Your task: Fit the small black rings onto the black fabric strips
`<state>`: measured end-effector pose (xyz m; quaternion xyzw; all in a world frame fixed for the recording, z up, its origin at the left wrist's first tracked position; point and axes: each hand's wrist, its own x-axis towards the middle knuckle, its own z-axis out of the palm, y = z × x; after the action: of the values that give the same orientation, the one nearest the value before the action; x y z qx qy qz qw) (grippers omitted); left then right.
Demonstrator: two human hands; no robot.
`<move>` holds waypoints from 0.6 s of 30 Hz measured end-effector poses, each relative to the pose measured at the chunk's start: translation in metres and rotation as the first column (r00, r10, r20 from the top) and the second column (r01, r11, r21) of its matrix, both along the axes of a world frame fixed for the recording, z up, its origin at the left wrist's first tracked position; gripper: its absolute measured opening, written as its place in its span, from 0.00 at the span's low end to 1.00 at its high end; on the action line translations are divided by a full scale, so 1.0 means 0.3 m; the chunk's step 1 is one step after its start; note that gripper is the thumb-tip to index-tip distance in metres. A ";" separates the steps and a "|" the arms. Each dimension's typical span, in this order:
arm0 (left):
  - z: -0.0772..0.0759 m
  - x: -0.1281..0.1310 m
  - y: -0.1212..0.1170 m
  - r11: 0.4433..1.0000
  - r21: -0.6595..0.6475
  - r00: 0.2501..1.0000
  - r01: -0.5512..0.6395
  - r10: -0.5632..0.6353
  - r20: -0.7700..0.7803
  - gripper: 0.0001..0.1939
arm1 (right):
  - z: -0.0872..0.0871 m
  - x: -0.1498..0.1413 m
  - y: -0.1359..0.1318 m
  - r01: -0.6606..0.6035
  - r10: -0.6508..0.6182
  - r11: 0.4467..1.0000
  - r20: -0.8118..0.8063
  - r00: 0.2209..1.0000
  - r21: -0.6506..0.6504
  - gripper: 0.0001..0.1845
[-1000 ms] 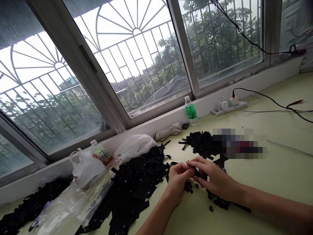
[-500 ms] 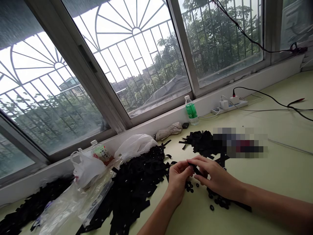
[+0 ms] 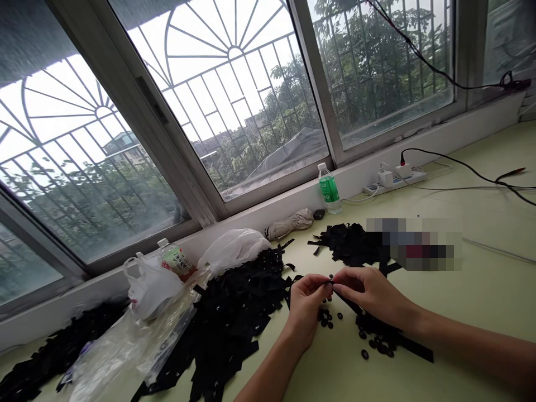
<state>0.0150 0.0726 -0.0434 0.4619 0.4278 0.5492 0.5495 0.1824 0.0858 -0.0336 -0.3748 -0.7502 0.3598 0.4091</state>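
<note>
My left hand point(image 3: 307, 304) and my right hand point(image 3: 371, 291) meet above the table, fingertips pinched together. Between them they hold a black fabric strip point(image 3: 348, 305), which slants down under my right hand. A small dark round piece with a pale centre point(image 3: 331, 277) pokes up where the fingertips meet; its exact kind is too small to tell. Beneath my hands lie several loose black rings point(image 3: 325, 318), with more black rings point(image 3: 382, 346) below my right wrist. Another black strip point(image 3: 416, 348) lies flat by that wrist.
A large heap of black strips point(image 3: 234, 312) lies left of my hands, a smaller strip pile point(image 3: 349, 243) beyond them. Plastic bags point(image 3: 153, 287), a tea bottle point(image 3: 178, 259), a green-labelled bottle point(image 3: 329, 190) and a power strip point(image 3: 396, 183) line the window side. Cables cross at right.
My right fingers have shifted from lying over the strip to a pinch against my left fingertips. The strip now slants lower, and the small round piece shows at the fingertips.
</note>
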 end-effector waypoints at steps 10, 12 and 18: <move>-0.001 0.002 0.000 1.000 0.006 1.000 0.030 -0.030 -0.006 0.12 | -0.002 -0.003 0.000 -0.006 0.004 0.999 -0.040 0.999 -0.043 0.12; -0.001 0.002 -0.001 0.999 0.013 0.999 0.038 -0.038 -0.015 0.11 | 0.000 -0.004 -0.002 -0.002 -0.001 0.998 -0.047 0.999 -0.056 0.12; -0.003 -0.001 0.000 0.999 0.010 0.998 0.045 -0.044 -0.034 0.12 | 0.001 -0.004 -0.009 -0.005 0.000 0.996 -0.061 0.998 -0.084 0.10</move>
<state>0.0146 0.0726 -0.0442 0.4834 0.4238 0.5312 0.5518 0.1811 0.0832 -0.0333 -0.3796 -0.7220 0.4026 0.4154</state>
